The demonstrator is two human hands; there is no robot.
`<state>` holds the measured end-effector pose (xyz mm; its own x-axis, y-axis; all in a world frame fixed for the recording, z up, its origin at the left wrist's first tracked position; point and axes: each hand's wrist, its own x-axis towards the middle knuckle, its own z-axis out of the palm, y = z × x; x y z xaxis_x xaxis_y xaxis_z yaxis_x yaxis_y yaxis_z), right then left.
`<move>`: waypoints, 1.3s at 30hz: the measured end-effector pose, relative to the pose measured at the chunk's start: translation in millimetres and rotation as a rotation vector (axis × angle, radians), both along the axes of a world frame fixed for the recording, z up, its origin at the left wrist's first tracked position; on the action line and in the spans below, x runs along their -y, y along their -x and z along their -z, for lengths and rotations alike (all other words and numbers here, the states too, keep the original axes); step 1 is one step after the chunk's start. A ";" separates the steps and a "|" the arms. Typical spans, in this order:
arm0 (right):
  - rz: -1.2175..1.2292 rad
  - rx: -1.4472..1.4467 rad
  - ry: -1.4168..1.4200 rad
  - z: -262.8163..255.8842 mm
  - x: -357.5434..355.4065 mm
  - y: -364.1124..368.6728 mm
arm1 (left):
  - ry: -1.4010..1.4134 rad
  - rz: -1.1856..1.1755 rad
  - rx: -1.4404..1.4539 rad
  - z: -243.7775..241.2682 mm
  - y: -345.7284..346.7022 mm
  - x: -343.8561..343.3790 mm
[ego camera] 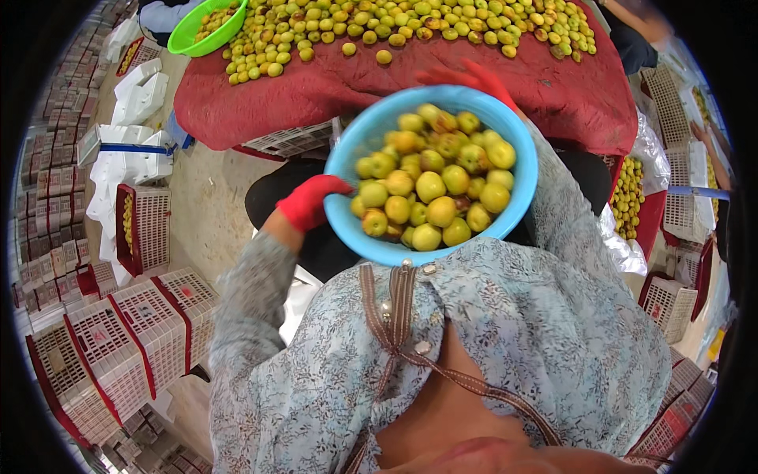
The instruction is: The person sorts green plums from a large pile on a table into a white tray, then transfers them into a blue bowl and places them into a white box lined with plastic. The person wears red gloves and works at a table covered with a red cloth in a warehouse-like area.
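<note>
A light blue plastic basin (342,234), full of yellow-green, jujube-like fruits (431,186) with brownish patches, is tilted against my chest above my lap. My left hand (311,201), in a red glove, grips the basin's left rim, thumb at the edge and the other fingers hidden beneath. Past the far right rim is my right hand (471,82), also red-gloved and blurred, its fingers stretched out over the red cloth (355,80). Whether it touches the basin's outer wall is hidden. Beyond both hands, a heap of the same fruits (402,18) lies on the cloth.
A bright green basin (207,35) with fruits stands at the table's far left. White-and-red crates (136,332) sit at lower left, near white foam boxes (139,95). At right is a red crate of fruits (628,198) with silvery plastic film. Other people's arms (633,21) show at upper right.
</note>
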<state>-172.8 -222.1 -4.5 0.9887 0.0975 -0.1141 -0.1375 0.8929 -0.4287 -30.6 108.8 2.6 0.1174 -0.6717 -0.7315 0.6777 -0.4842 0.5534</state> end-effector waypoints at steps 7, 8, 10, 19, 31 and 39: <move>0.169 -0.310 0.123 18.4 -2.5 86.8 | 0.228 -0.276 -0.466 53.0 25.1 62.3; 0.188 -0.383 0.077 27.2 -7.7 91.7 | 0.247 -0.327 -0.286 78.2 23.1 62.5; 0.192 -0.417 0.074 38.6 -14.3 98.6 | 0.169 -0.324 -0.230 81.4 22.0 63.4; 0.217 -0.493 -0.096 94.7 -18.2 106.5 | 0.062 -0.244 -0.228 106.6 10.5 49.1; 0.183 -0.413 -0.066 51.1 -6.5 90.9 | 0.098 -0.291 -0.233 78.2 -0.2 84.3; 0.197 -0.435 -0.115 97.2 -39.8 83.2 | -0.019 -0.352 -0.073 78.1 -11.4 27.2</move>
<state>-256.0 -182.3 -101.7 0.8527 -0.0507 -0.5199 -0.1055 0.9581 -0.2664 -19.3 81.5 -75.5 0.2862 -0.5853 -0.7586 0.8425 -0.2235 0.4902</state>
